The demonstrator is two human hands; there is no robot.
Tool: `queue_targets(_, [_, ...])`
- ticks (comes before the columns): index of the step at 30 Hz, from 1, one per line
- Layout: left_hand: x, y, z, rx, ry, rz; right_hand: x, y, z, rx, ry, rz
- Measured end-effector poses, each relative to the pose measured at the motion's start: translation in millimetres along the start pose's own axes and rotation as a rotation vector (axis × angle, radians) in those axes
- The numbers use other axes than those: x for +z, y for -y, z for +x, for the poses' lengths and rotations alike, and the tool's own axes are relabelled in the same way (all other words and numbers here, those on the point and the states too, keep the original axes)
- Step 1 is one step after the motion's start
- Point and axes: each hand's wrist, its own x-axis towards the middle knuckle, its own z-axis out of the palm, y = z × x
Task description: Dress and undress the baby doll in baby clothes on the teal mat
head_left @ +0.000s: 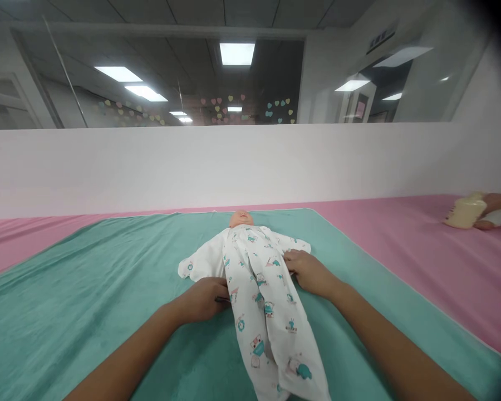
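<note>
A baby doll (241, 218) lies on its back on the green sheet, its head pointing away from me. It wears a white baby romper (271, 312) printed with small teal and pink animals; the sleeves are spread out and the long legs reach toward me. My left hand (206, 299) is closed at the romper's left side, fingertips hidden under its edge, with a small dark strip showing by the fingers. On the opposite side, below the sleeve, my right hand (309, 271) pinches the romper's edge.
The green sheet (108, 289) covers a pink-covered surface (421, 250). To the far right stands a cream bottle (465, 211) beside part of another doll (499, 206). A white wall (192, 167) with a window above closes off the back.
</note>
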Motion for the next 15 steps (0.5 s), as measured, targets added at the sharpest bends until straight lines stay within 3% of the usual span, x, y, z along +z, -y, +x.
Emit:
queue_targets(3, [-0.8,0.3,-0.4,-0.019,0.007,0.024,-7.9,-9.6,-4.2,-0.039,-0.079,-0.078])
queue_targets(7, [-3.6,0.4,-1.3,-0.049,0.04,-0.058,-9.7,-15.5,-11.4,-0.066,-0.123,0.039])
queue_targets(10, [-6.3,-0.6,-1.9,-0.074,0.085,-0.15,-2.9,-21.2,-13.0,-0.041,-0.015,0.151])
queue_targets(15, [-11.4,-1.2,-3.2,-0.074,0.174,-0.296,3.6,-27.8,-14.3,0.157,0.218,0.249])
